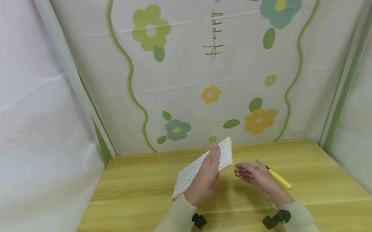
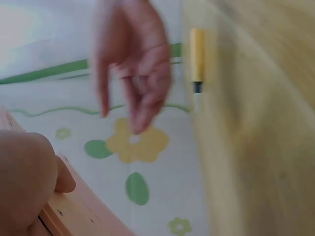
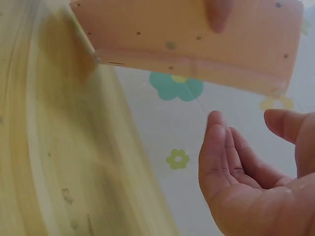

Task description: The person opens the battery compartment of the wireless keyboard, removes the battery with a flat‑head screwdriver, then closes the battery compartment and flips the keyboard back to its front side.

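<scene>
- The keyboard (image 1: pixel 189 175), white-keyed with a pink underside (image 3: pixel 147 44), is in my left hand (image 1: pixel 203 179), reaching out past both sides of it and slanting up toward my right.
- My left hand pinches it: fingers laid over the keys, a digit pressing the underside dotted with small dark spots. I cannot tell whether its lower corner touches the wood.
- To hold this tilt well, I judge it best to grip near the middle of its length, firmly enough to stop it twisting, but with flat fingers so the keys aren't pushed hard.
- My right hand (image 1: pixel 258 177) is near its raised end, not touching; fingers close together, slightly cupped, thumb apart, nothing held. From there, a light palm under that end would steady it best, I think.
- Just beyond my right hand lies a yellow-handled tool (image 1: pixel 280 178); I'd swing wide of its thin tip.
- Below both hands is the wooden table (image 1: pixel 119 198); ahead of them, the flowered curtain (image 1: pixel 186 68).
</scene>
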The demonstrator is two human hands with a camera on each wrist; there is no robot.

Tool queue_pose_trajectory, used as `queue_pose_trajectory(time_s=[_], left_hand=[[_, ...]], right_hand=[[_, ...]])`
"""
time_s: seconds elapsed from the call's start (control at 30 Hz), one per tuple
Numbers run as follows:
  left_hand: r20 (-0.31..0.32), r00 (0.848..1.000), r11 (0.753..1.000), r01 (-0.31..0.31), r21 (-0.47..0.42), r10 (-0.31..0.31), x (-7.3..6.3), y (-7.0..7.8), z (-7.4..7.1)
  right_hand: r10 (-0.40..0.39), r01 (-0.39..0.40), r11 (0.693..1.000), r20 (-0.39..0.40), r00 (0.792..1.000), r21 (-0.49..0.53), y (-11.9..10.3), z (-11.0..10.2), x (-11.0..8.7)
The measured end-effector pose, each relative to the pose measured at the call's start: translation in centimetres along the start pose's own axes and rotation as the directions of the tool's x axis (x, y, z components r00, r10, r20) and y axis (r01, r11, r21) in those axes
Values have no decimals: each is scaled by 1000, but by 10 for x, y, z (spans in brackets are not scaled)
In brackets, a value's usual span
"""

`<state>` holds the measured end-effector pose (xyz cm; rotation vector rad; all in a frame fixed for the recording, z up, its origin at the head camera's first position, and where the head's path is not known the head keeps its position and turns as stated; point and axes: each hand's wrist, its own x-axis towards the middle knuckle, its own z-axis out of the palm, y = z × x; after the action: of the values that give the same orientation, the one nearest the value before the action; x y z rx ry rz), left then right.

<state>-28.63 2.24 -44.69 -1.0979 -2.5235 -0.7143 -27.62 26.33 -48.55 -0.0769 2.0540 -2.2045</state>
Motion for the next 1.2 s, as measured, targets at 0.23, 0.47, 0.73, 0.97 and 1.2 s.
queue_pose_trajectory(time_s=[0.23, 0.47, 0.73, 0.97, 1.2], left_hand=[[-192, 978, 923, 3, -386, -84, 17, -7, -44], [-307, 837, 662, 85, -744, -452, 15, -13, -66], [-240, 665, 351, 36, -936, -708, 0, -23, -60], [-185, 660, 250, 4, -968, -728, -27, -49, -60], [21, 701, 311, 343, -886, -713, -73, -84, -62]], right_hand=[[8, 25, 980, 162, 987, -196, 16, 19, 5], [118, -66, 978, 267, 956, -196, 30, 55, 24], [142, -150, 988, 196, 970, 25, 36, 67, 31], [152, -155, 987, 90, 984, 31, 28, 42, 28], [108, -108, 986, -2, 994, -124, 17, -8, 20]])
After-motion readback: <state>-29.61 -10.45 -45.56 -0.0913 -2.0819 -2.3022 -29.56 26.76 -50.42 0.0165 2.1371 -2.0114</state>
